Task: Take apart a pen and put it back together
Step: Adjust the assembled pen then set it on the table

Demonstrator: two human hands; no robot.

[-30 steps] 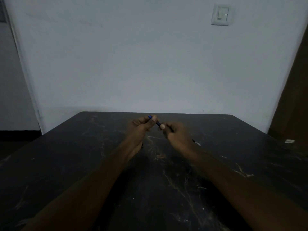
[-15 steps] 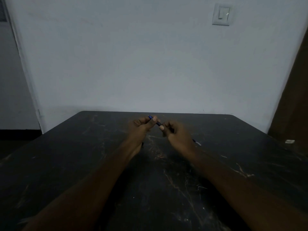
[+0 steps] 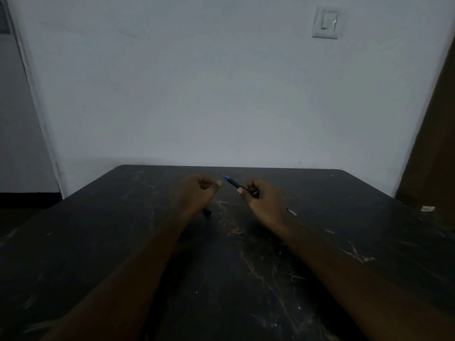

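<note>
A dark pen (image 3: pixel 233 183) with a blue front end points up and to the left from my right hand (image 3: pixel 262 201), which grips it around the middle. Its silver rear end (image 3: pixel 292 212) sticks out behind that hand. My left hand (image 3: pixel 199 191) hovers a little to the left of the pen tip, apart from it, with fingers curled in. A short dark pen part (image 3: pixel 207 213) pokes out below the heel of the left hand and seems held in its palm. Both hands are above the dark scratched table (image 3: pixel 123 242).
The table's far edge runs along a white wall with a light switch (image 3: pixel 325 22). A small white object (image 3: pixel 428 208) lies at the right edge of the table. A brown door or panel stands at the far right.
The hands have drawn apart. My left thumb and finger, which pinched the pen's front end, have let go of it and moved left. The pen stays in my right hand.
</note>
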